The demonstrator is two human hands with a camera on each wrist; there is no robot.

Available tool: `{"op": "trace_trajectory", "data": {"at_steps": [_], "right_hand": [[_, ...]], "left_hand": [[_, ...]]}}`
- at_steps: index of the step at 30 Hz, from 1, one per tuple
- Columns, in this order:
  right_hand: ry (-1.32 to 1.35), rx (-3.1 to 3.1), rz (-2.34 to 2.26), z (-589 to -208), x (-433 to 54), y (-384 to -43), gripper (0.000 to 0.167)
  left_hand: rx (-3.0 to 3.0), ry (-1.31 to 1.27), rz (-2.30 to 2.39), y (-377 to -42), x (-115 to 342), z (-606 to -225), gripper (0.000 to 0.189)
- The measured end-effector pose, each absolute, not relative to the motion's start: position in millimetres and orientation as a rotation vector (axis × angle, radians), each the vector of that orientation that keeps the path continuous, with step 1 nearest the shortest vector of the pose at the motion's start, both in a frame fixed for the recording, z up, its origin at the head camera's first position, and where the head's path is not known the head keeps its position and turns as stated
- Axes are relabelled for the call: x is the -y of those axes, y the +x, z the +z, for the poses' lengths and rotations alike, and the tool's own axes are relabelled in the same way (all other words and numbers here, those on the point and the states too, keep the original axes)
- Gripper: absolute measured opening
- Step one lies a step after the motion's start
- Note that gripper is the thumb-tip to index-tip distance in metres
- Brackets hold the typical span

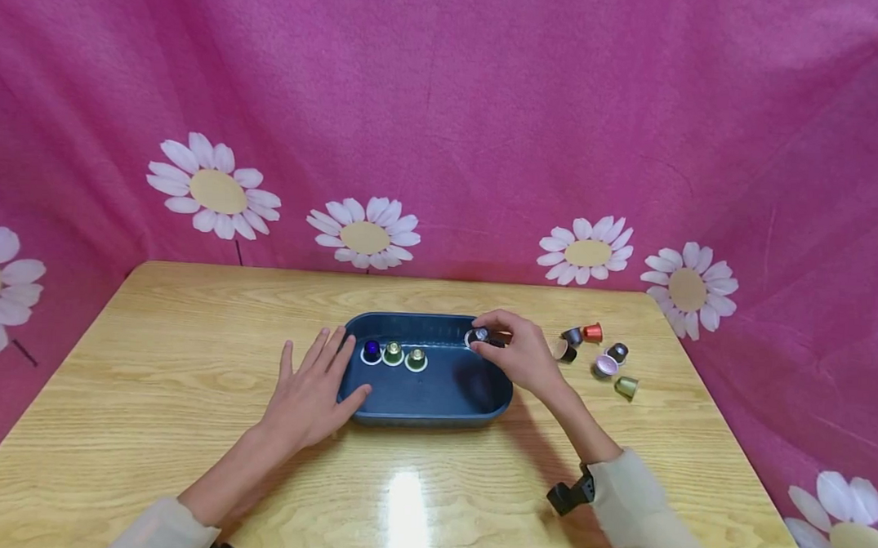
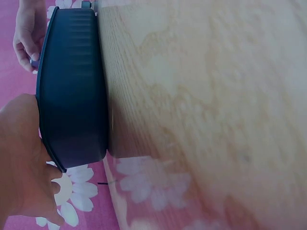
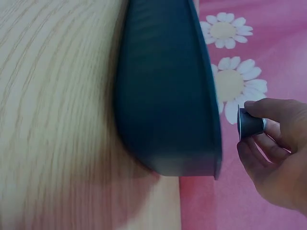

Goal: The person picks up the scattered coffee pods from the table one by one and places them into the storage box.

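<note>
A dark blue oval tray (image 1: 434,396) sits on the wooden table. Inside it, at the left, a blue coffee capsule (image 1: 372,351) and two green coffee capsules (image 1: 394,352) stand in a row on their white rims. My right hand (image 1: 518,351) is over the tray's right end and pinches a dark grey coffee capsule (image 3: 251,123) between thumb and fingers. In the head view that capsule is partly covered by the fingers. With fingers spread, my left hand (image 1: 309,395) rests against the tray's left rim; it holds no capsule.
To the right of the tray lies a loose group of several capsules, among them a red capsule (image 1: 592,332), a lilac capsule (image 1: 606,365) and a gold-green capsule (image 1: 627,387). A pink cloth (image 1: 460,128) with daisies hangs behind the table (image 1: 208,329).
</note>
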State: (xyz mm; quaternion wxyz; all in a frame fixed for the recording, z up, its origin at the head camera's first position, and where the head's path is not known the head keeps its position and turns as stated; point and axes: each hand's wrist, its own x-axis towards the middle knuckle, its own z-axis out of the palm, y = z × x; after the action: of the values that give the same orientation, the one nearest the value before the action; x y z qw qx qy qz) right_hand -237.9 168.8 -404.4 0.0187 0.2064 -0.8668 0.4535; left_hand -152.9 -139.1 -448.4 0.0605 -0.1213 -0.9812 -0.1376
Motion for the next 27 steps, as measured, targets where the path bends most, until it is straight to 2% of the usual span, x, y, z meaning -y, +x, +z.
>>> {"op": "trace_trajectory", "data": {"at_steps": [27], "right_hand": [[0.642,2.773,1.351,-429.0,-135.0,-251.3,0.024]], "left_hand": [[2.972,-0.371,-0.403,-153.8,140.5,-447.3,0.081]]}}
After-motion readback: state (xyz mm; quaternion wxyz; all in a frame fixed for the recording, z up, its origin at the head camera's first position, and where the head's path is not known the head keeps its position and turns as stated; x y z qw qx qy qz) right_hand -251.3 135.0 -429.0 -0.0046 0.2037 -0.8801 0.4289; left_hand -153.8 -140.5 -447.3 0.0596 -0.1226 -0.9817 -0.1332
